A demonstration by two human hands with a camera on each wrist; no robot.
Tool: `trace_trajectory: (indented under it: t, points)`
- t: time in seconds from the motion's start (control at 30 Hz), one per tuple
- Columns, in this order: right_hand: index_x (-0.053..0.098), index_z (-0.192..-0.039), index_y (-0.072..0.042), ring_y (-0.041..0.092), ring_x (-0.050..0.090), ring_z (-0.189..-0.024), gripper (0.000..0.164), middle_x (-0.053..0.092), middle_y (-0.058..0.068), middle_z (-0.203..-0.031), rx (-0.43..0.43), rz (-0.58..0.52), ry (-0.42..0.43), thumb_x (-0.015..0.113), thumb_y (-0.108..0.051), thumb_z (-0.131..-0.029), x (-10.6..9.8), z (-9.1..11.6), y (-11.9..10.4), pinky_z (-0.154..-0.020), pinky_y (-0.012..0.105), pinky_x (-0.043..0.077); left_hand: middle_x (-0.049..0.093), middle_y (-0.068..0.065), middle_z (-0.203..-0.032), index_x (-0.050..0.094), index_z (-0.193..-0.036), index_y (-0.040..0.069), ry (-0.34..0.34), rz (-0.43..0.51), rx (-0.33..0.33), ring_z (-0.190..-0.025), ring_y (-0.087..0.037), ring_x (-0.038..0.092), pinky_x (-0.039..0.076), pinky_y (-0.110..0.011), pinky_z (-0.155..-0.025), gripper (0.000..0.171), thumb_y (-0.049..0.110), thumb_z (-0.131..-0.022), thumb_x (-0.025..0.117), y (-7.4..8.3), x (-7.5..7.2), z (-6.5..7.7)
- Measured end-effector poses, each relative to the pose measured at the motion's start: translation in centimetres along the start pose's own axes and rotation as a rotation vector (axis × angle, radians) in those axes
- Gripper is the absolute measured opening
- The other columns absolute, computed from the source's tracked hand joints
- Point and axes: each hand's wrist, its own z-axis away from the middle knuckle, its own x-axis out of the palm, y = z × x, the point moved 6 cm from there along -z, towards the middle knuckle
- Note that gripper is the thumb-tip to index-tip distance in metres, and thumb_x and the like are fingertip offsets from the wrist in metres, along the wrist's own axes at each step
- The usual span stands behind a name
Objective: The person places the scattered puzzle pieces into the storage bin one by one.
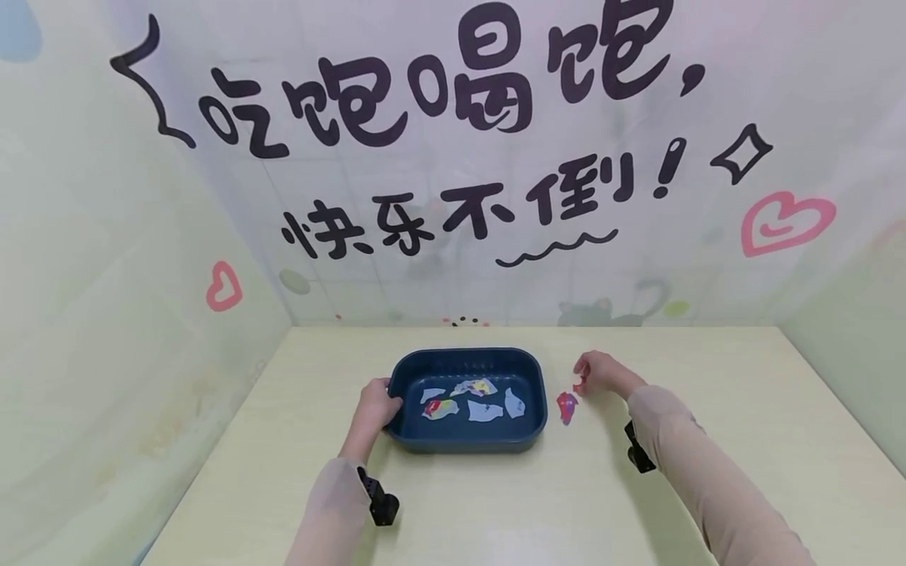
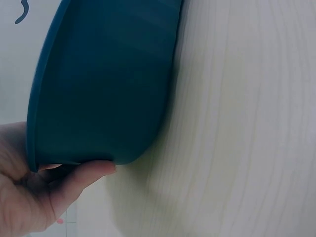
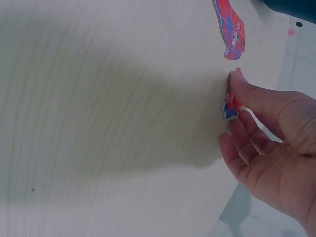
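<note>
A dark blue rectangular tub [image 1: 467,450] sits on the table, with several flat, irregular pieces inside, some pale and some printed in colour. My left hand [image 1: 375,409] grips the tub's left end; in the left wrist view its thumb [image 2: 91,173] lies along the outer wall. To the right of the tub, my right hand [image 1: 602,373] pinches a small red and blue puzzle piece [image 3: 233,101] between thumb and fingers, at table level. Beside it lies another red and purple puzzle piece [image 1: 566,407], apart from the hand.
The light wood-grain table [image 1: 495,511] ends at a white printed cloth wall [image 1: 453,291] at the back, with more cloth on both sides. A black wrist camera [image 1: 382,503] is strapped to the left arm and another [image 1: 639,448] to the right.
</note>
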Motion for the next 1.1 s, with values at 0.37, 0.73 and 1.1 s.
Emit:
trace_trajectory:
  t: [0.37,0.73,1.1]
  points:
    - [0.063,-0.083,0.002,0.022,0.056,-0.072,0.02,0.062,0.012,-0.079,0.075,0.053,-0.02,0.074,-0.005,-0.069,-0.1,0.1,0.6,-0.067,0.031,0.05,0.056,-0.032,-0.115,0.052,-0.119,-0.011,-0.003,0.01,-0.001,-0.093,-0.035,0.06,0.057,-0.038,-0.063,0.04,0.0,-0.081,0.053,-0.2,0.1,0.1]
    - [0.063,-0.076,0.002,0.01,0.051,-0.059,0.003,0.06,0.004,-0.069,0.022,0.0,-0.084,0.062,0.005,-0.075,-0.5,1.5,-1.1,-0.054,0.02,0.047,0.055,-0.032,-0.116,0.052,-0.119,-0.011,-0.003,-0.004,0.003,-0.098,-0.037,0.059,0.056,-0.04,-0.072,0.041,0.0,-0.08,0.053,-0.1,-0.1,0.2]
    - [0.062,-0.088,0.004,0.01,0.051,-0.061,0.011,0.062,0.006,-0.074,0.014,-0.073,-0.139,0.059,-0.006,-0.085,-2.4,2.3,-3.3,-0.058,0.022,0.051,0.055,-0.032,-0.117,0.052,-0.12,-0.011,-0.001,-0.015,-0.001,-0.099,-0.036,0.058,0.056,-0.039,-0.073,0.042,0.001,-0.08,0.054,-0.2,-0.1,0.1]
